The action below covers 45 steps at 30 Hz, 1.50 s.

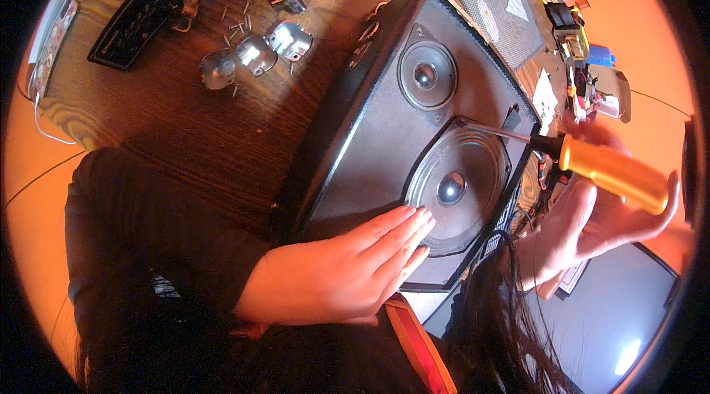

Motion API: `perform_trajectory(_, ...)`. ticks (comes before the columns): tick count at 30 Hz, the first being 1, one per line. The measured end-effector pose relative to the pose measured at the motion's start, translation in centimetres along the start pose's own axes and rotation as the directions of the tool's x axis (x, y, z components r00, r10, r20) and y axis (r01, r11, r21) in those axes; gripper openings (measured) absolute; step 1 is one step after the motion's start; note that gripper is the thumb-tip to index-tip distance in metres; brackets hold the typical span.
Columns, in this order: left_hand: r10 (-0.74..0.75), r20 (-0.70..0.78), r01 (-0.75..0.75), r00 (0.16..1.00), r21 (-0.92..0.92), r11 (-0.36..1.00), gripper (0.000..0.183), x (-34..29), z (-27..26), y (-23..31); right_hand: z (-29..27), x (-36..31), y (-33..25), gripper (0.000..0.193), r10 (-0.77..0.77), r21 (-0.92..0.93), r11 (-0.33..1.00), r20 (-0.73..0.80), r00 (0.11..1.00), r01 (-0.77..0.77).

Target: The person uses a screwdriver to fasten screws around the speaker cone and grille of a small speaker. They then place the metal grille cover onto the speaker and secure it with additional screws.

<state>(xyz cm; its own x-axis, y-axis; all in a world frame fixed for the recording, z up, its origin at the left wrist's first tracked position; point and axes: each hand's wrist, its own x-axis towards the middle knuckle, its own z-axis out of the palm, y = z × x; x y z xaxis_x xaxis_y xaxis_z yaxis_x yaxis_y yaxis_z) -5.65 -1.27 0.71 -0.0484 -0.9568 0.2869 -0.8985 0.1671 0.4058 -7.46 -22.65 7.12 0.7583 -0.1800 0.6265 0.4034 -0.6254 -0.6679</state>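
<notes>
A black speaker cabinet (355,172) lies on the wooden table with its front facing up. It carries a small round driver (444,91) and a larger woofer (473,213). My left hand (333,272) rests with outstretched fingers on the woofer's lower left edge and holds nothing. In my right hand (580,235) is a screwdriver (614,172) with a yellow-orange handle. Its shaft slants left over the woofer, and the tip reaches the woofer's upper rim. Whether a screw sits under the tip is too small to tell.
Several shiny metal corner caps (255,55) and loose screws (240,26) lie left of the cabinet. Beyond them is a curved black panel (155,5). A perforated metal grille (492,2) lies at the far right. A grey screen-like panel (617,312) is at lower right.
</notes>
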Motion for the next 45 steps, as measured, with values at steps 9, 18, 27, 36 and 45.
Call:
perform_trajectory(9, -0.014, -0.006, 0.014, 1.0, -0.041, 0.999, 0.086, 0.0, 0.1, 0.1, -0.1, -0.4, 0.8, 0.094, 0.028, -0.075, 0.997, -0.045, 0.999, -0.031)
perform_trajectory(18, -0.014, 0.0, 0.014, 1.0, -0.032, 0.999, 0.084, -0.2, 0.2, 0.2, 0.8, 0.2, 0.2, 0.096, 0.054, 0.051, 0.998, -0.136, 0.989, -0.047)
perform_trajectory(27, -0.02, -0.017, 0.019, 1.0, -0.033, 0.999, 0.083, 0.0, 0.3, 0.3, 0.8, 0.4, 0.7, 0.1, 0.067, -0.065, 0.995, -0.105, 0.992, -0.074)
perform_trajectory(36, -0.011, 0.006, 0.011, 1.0, -0.012, 1.0, 0.085, -0.1, 0.0, 0.2, -0.1, 0.8, 1.9, 0.096, -0.096, 0.045, 0.994, -0.039, 0.995, 0.097)
perform_trajectory(45, -0.004, -0.004, 0.004, 1.0, -0.011, 1.0, 0.083, -0.1, 0.0, 0.2, -0.5, 0.6, 1.5, 0.099, 0.058, 0.373, 0.924, 0.08, 0.995, -0.084)
